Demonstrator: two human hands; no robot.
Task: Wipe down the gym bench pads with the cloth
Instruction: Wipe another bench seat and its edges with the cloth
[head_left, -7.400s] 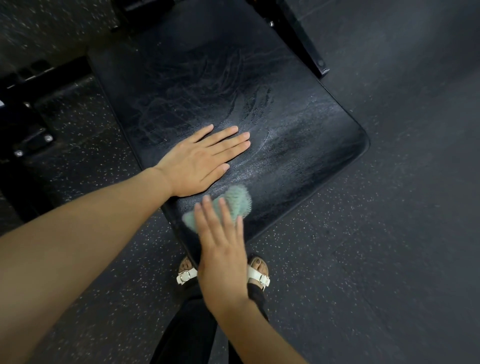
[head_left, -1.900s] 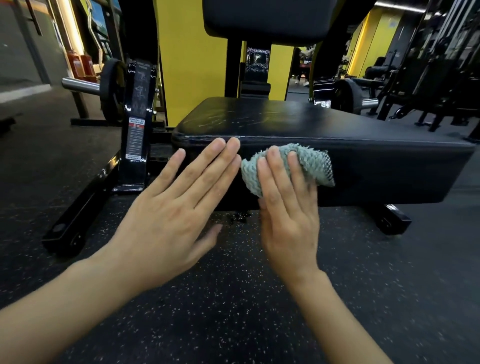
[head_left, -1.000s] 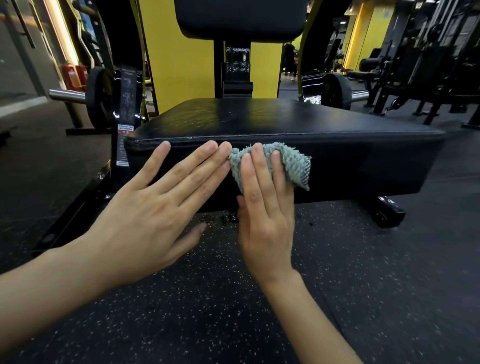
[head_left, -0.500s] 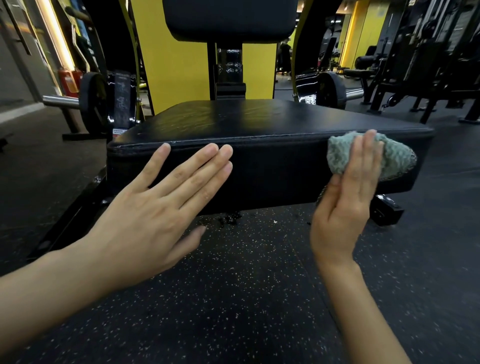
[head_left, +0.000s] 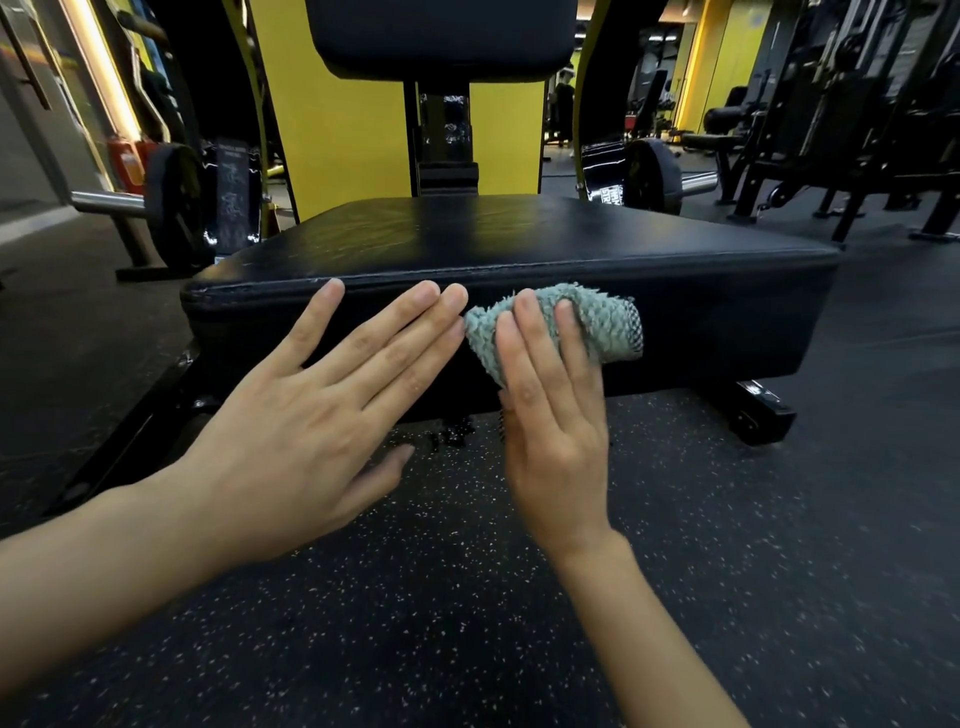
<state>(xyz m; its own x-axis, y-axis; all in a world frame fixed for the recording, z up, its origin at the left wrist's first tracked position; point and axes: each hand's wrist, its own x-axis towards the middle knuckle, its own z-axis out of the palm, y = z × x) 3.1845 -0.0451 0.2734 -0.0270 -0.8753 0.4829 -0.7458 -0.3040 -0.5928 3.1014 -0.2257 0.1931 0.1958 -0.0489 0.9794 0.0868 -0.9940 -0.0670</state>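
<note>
The right hand (head_left: 553, 415) has its fingers laid flat and close together over the cloth (head_left: 592, 325), pressing the bunched teal rag against the front face of the seat pad (head_left: 727, 317). The fingers are not curled around the cloth; whether the thumb pinches it from underneath cannot be told, since the thumb is hidden behind the palm.

The left hand (head_left: 317, 415) is spread flat with nothing in it, fingers fanned toward 1 o'clock. Its fingertips rest on the same front face just below the top seam, touching or nearly touching the cloth's left edge.

The pad's front face runs long from 9 o'clock to 3 o'clock across the view, and the cloth sits a little left of its middle. The bare stretch of face still open to the cloth lies mostly toward 3 o'clock, out to the right corner. The left hand blocks the way toward 9 o'clock. So the next stroke, I would judge, goes sideways along that long axis toward 3 o'clock, done by the right hand, which is on the cloth.

The back pad (head_left: 441, 36) stands upright at 12 o'clock, well apart from both hands, and looks like the surface left for later.
</note>
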